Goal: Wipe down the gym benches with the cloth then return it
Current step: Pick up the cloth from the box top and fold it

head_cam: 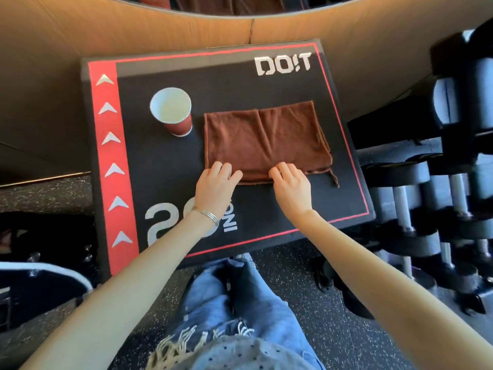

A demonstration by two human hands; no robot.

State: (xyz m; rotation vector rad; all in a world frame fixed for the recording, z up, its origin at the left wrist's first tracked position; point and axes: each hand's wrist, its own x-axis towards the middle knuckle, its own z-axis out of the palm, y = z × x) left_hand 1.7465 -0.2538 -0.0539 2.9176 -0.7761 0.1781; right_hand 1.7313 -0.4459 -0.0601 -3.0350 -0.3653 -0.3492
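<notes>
A brown cloth (264,141) lies folded flat on a black and red padded box (165,166) marked "DO!T". My left hand (214,186) rests at the cloth's near left corner, fingertips touching its edge. At the cloth's near edge, further right, my right hand (292,186) has its fingers curled and pinching the hem. A loose thread tail hangs from the cloth's near right corner.
A red paper cup (173,110) stands upright left of the cloth. A rack of black dumbbells (432,198) fills the right side. A wooden wall panel (186,30) runs behind the box. Part of a dark padded bench (40,287) shows at lower left, on speckled rubber floor.
</notes>
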